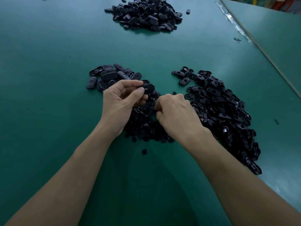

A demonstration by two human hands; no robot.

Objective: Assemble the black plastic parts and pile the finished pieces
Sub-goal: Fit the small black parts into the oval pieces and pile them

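Left grip: the left hand (119,103) pinches an oval black cover (147,88) between thumb and fingertips, held above the small round parts (143,126).
Right grip: the right hand (176,115) is curled into a fist over that heap; whether it holds anything cannot be told.
Risk: a small piece could slip from the fingers and vanish among identical ones; a skewed press might leave the cover half seated.
Stock: open shells (224,111) at three o'clock, oval covers (110,75) at eleven.
Finished pile (146,13): twelve o'clock, well apart.
Surface: green mat (48,62), dim light, a taped seam (234,22) at one o'clock.

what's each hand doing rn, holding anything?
Left hand: closed on a black oval part, pinched between thumb and fingers.
Right hand: curled shut over the small-parts pile; contents cannot be told.
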